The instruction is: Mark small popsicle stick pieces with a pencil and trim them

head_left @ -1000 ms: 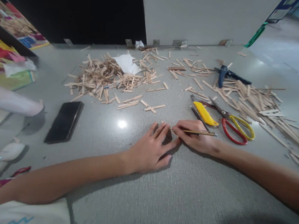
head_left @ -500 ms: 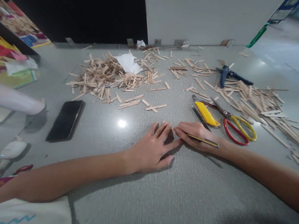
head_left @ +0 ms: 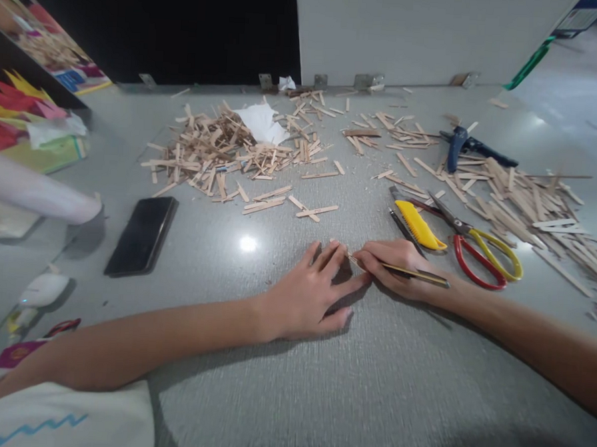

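Observation:
My left hand lies on the grey tabletop with its fingers spread, palm down. Its fingertips press on a small piece of wooden stick, mostly covered by the fingers. Close by on the right, my right hand grips a dark pencil with a yellow stripe, its point end at the stick. Beyond the right hand lie a yellow box cutter, a black slim tool whose kind I cannot make out, and scissors with one red and one yellow handle.
A big heap of wooden sticks with white paper on it lies at the back. More sticks spread at the right, with a dark blue tool. A phone and a white roll are at the left.
The whole scene sits slightly further right in the view, as the camera has turned a little. Both hands keep nearly the same pose, with the pencil still at the stick.

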Demonstrator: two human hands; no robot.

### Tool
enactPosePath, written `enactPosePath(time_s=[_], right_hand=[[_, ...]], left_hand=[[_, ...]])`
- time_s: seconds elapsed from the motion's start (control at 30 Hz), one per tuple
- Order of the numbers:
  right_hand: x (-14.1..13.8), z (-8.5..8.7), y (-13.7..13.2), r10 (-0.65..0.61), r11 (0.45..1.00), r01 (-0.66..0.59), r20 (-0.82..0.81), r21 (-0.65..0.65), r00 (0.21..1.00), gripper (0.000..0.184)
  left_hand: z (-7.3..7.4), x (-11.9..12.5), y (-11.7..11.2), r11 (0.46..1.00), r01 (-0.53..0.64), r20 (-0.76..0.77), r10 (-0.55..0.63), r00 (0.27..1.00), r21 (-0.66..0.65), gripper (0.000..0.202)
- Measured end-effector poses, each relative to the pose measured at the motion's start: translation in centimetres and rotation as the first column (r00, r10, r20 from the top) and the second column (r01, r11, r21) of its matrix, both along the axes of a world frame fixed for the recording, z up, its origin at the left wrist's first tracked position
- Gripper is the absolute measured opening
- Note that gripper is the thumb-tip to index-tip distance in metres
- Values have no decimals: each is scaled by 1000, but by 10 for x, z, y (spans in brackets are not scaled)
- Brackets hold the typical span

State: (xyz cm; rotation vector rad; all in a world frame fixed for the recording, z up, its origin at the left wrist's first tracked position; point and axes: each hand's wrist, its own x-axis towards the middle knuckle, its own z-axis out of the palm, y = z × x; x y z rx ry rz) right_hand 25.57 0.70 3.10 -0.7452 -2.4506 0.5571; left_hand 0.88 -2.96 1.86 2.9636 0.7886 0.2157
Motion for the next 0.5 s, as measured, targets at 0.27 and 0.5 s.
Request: enactPosePath(time_s=[0.27,0.5], right_hand=[[-3,-1,-4,-60,998,61,-31,8,998,42],[-2,-3,-3,-58,998,58,2,18,998,47]], left_hand=[[0,-1,0,1000,-3,6,3,1000,-26,68],[1,0,-1,1000,2,2,-2,1000,3,67]])
